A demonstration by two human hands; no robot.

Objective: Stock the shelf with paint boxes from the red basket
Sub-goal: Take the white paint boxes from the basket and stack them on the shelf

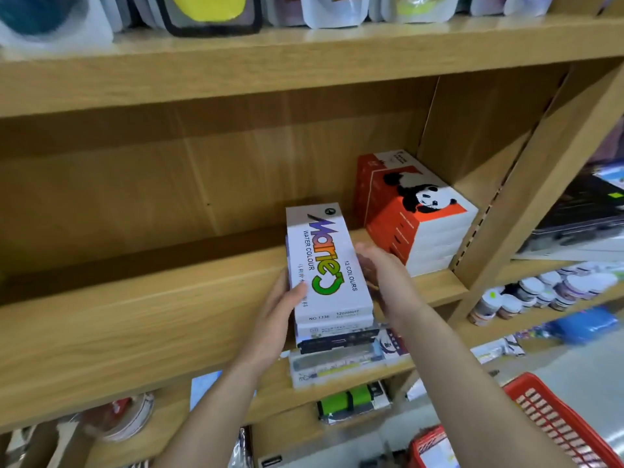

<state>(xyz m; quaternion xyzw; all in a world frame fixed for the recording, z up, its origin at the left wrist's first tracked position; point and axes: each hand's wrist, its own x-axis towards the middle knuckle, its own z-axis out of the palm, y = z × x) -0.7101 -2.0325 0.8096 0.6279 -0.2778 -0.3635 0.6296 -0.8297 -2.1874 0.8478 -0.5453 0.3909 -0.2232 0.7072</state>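
While in hands [275, 320] [388, 280] (L+R), paint boxes [326, 261]

A stack of paint boxes [329, 275] sits at the centre of the frame, over the front edge of the middle shelf [135, 325], held between the left hand [277, 319] on its left side and the right hand [388, 278] on its right. Up and to the right, farther back on the same shelf, another stack of boxes [415, 211] stands near the side panel [472, 130]. Pouches [334, 8] line the upper shelf [270, 59] along the top of the frame. The basket [557, 423] is at the lower right, below the jars [540, 292] at the right edge.
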